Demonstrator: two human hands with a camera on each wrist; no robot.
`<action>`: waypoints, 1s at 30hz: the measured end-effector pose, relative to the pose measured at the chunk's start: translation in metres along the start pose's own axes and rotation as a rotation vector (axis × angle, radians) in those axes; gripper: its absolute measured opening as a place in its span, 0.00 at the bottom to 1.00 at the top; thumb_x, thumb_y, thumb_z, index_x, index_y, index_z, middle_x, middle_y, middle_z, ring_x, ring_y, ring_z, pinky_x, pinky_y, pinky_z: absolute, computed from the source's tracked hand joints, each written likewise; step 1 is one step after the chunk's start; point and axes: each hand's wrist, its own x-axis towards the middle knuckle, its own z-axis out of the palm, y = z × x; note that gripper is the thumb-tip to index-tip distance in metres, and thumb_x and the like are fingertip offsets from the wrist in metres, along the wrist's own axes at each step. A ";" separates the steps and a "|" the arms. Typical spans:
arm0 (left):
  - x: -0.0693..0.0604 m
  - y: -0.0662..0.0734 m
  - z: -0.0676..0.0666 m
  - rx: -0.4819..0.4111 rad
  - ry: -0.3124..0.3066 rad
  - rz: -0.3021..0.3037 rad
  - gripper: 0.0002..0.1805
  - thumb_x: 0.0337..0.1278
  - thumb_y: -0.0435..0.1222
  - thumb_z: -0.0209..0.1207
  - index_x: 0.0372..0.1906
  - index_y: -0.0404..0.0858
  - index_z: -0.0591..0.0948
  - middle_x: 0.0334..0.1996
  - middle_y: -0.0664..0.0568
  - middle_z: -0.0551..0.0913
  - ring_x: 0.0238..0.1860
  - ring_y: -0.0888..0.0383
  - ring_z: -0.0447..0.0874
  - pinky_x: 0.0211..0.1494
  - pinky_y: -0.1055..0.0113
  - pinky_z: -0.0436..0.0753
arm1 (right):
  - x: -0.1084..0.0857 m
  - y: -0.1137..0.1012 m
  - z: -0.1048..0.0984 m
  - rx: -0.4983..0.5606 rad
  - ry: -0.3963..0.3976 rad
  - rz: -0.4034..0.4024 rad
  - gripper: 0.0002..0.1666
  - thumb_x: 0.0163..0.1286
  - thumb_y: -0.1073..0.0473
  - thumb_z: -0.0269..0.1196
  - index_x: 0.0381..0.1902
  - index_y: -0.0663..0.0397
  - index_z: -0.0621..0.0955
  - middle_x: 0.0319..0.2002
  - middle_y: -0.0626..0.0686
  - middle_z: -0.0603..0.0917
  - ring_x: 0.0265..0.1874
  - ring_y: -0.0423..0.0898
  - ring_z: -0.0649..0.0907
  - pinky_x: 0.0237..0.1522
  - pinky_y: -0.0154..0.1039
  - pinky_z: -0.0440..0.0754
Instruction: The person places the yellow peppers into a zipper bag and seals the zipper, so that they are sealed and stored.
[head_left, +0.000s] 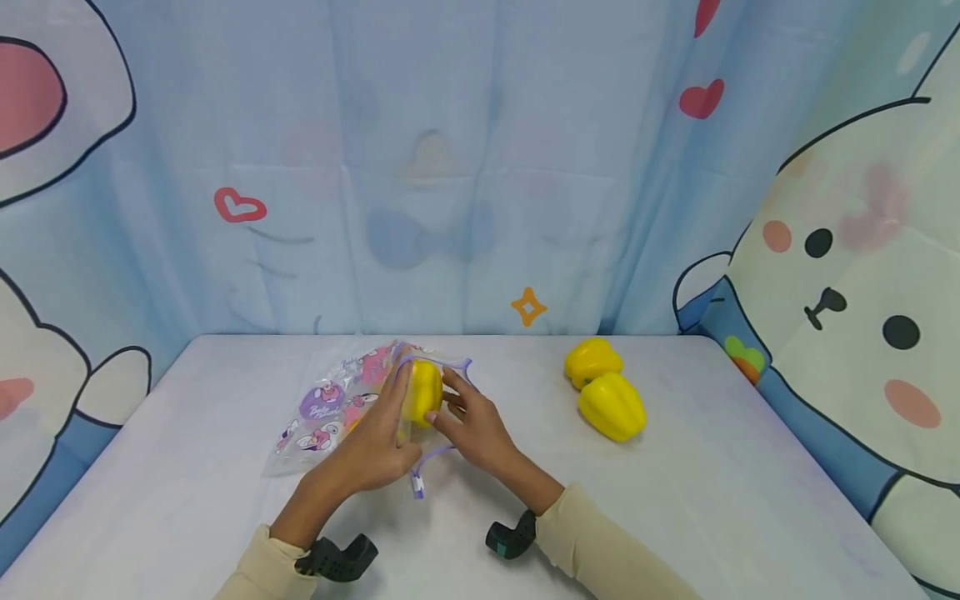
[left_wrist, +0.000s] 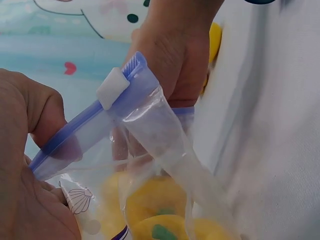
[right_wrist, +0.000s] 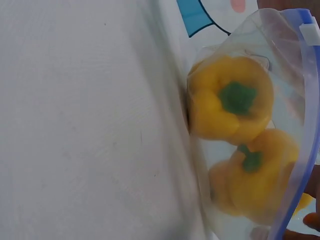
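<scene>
A clear zip bag with pink and purple prints lies on the table, its purple-edged mouth spread toward the right. My left hand grips the mouth's rim, the thumb tip showing through the film in the left wrist view. At the opening, a yellow bell pepper is held by my right hand, thumb and fingers against it; part of that grip is hidden. Through the film in the right wrist view show a yellow bell pepper with a green stem and another pepper below it.
Right of the hands, a yellow bell pepper lies against another pepper on the white table. A white slider sits on the bag's zip. Behind the table hangs a blue cartoon curtain.
</scene>
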 end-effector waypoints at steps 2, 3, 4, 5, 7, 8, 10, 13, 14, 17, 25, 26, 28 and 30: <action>0.000 -0.001 0.000 0.003 0.010 0.009 0.59 0.40 0.29 0.61 0.78 0.39 0.39 0.78 0.56 0.30 0.76 0.50 0.40 0.68 0.49 0.62 | 0.000 0.000 0.000 -0.012 0.001 -0.015 0.40 0.68 0.58 0.64 0.74 0.57 0.62 0.71 0.55 0.65 0.61 0.52 0.76 0.58 0.43 0.74; 0.000 -0.001 0.000 0.004 0.012 0.013 0.59 0.40 0.29 0.61 0.78 0.39 0.39 0.78 0.56 0.30 0.76 0.51 0.39 0.68 0.50 0.61 | 0.001 0.001 -0.001 -0.023 -0.015 -0.022 0.39 0.68 0.58 0.63 0.73 0.58 0.62 0.71 0.55 0.65 0.61 0.52 0.75 0.59 0.44 0.74; 0.000 -0.001 0.000 0.005 0.015 0.017 0.59 0.40 0.29 0.61 0.78 0.39 0.39 0.78 0.55 0.30 0.76 0.51 0.39 0.68 0.50 0.61 | 0.001 0.001 -0.001 -0.034 -0.036 -0.022 0.39 0.69 0.57 0.62 0.73 0.58 0.62 0.71 0.55 0.65 0.61 0.52 0.76 0.58 0.44 0.74; 0.000 -0.002 0.000 0.004 0.014 0.020 0.59 0.40 0.29 0.61 0.78 0.40 0.39 0.78 0.55 0.30 0.76 0.51 0.39 0.67 0.50 0.61 | 0.001 0.002 -0.002 -0.045 -0.058 -0.023 0.38 0.70 0.56 0.62 0.73 0.59 0.62 0.71 0.55 0.65 0.61 0.52 0.76 0.59 0.45 0.74; 0.000 -0.003 0.000 -0.003 0.011 0.019 0.59 0.40 0.29 0.61 0.78 0.40 0.39 0.78 0.53 0.31 0.76 0.50 0.39 0.68 0.50 0.61 | 0.001 0.003 -0.003 -0.065 -0.102 -0.024 0.37 0.72 0.55 0.60 0.73 0.61 0.61 0.71 0.56 0.64 0.61 0.53 0.76 0.59 0.46 0.74; 0.000 -0.003 0.000 -0.009 0.008 0.014 0.59 0.41 0.29 0.61 0.78 0.39 0.38 0.78 0.53 0.31 0.76 0.50 0.38 0.69 0.50 0.59 | 0.002 0.003 -0.005 -0.071 -0.121 -0.024 0.37 0.72 0.54 0.59 0.73 0.62 0.61 0.71 0.57 0.63 0.61 0.53 0.76 0.59 0.46 0.74; 0.001 -0.004 0.000 -0.015 0.001 0.005 0.58 0.43 0.29 0.60 0.78 0.38 0.38 0.78 0.51 0.31 0.76 0.49 0.37 0.70 0.48 0.55 | 0.002 0.002 -0.007 -0.079 -0.140 -0.025 0.37 0.73 0.55 0.57 0.73 0.64 0.60 0.72 0.59 0.63 0.61 0.54 0.76 0.59 0.47 0.74; 0.001 -0.005 -0.001 -0.014 0.003 0.000 0.57 0.45 0.28 0.60 0.77 0.36 0.38 0.78 0.49 0.32 0.76 0.48 0.36 0.72 0.46 0.50 | 0.002 -0.002 -0.012 -0.099 -0.151 -0.021 0.35 0.74 0.58 0.55 0.72 0.67 0.59 0.71 0.61 0.62 0.62 0.57 0.74 0.59 0.48 0.74; 0.001 -0.005 -0.002 -0.010 0.009 0.001 0.57 0.45 0.28 0.60 0.77 0.35 0.38 0.78 0.48 0.32 0.76 0.48 0.36 0.72 0.46 0.49 | 0.002 -0.004 -0.014 -0.110 -0.151 -0.014 0.35 0.74 0.58 0.55 0.72 0.68 0.59 0.72 0.61 0.62 0.62 0.57 0.74 0.58 0.48 0.74; 0.002 -0.005 -0.004 0.002 0.028 0.010 0.56 0.44 0.29 0.60 0.77 0.33 0.39 0.78 0.48 0.33 0.76 0.48 0.35 0.72 0.47 0.47 | 0.002 -0.011 -0.021 -0.148 -0.145 0.004 0.34 0.75 0.60 0.54 0.72 0.70 0.59 0.71 0.62 0.61 0.62 0.56 0.74 0.57 0.46 0.76; 0.002 -0.005 -0.006 -0.001 0.043 -0.016 0.56 0.45 0.30 0.60 0.77 0.34 0.38 0.77 0.51 0.31 0.76 0.49 0.34 0.72 0.47 0.45 | 0.001 -0.018 -0.035 -0.181 -0.052 -0.073 0.27 0.73 0.64 0.55 0.67 0.68 0.69 0.64 0.61 0.73 0.57 0.53 0.79 0.51 0.43 0.80; 0.002 -0.005 -0.006 -0.001 0.045 -0.018 0.56 0.45 0.30 0.60 0.77 0.34 0.38 0.77 0.52 0.31 0.76 0.49 0.35 0.72 0.47 0.45 | 0.001 -0.017 -0.036 -0.180 -0.030 -0.098 0.26 0.73 0.65 0.56 0.66 0.68 0.70 0.63 0.60 0.75 0.57 0.52 0.79 0.51 0.43 0.81; 0.002 -0.006 -0.006 0.000 0.047 -0.025 0.56 0.46 0.30 0.59 0.77 0.34 0.37 0.77 0.52 0.30 0.76 0.49 0.34 0.72 0.47 0.45 | 0.001 -0.016 -0.038 -0.173 0.007 -0.133 0.24 0.73 0.65 0.56 0.64 0.67 0.73 0.60 0.58 0.78 0.56 0.49 0.80 0.50 0.40 0.81; 0.002 -0.007 -0.006 -0.001 0.048 -0.032 0.56 0.46 0.30 0.59 0.77 0.35 0.36 0.77 0.51 0.30 0.76 0.49 0.34 0.72 0.48 0.44 | 0.001 -0.015 -0.040 -0.161 0.036 -0.159 0.21 0.72 0.65 0.56 0.62 0.65 0.76 0.57 0.56 0.81 0.54 0.47 0.81 0.48 0.37 0.82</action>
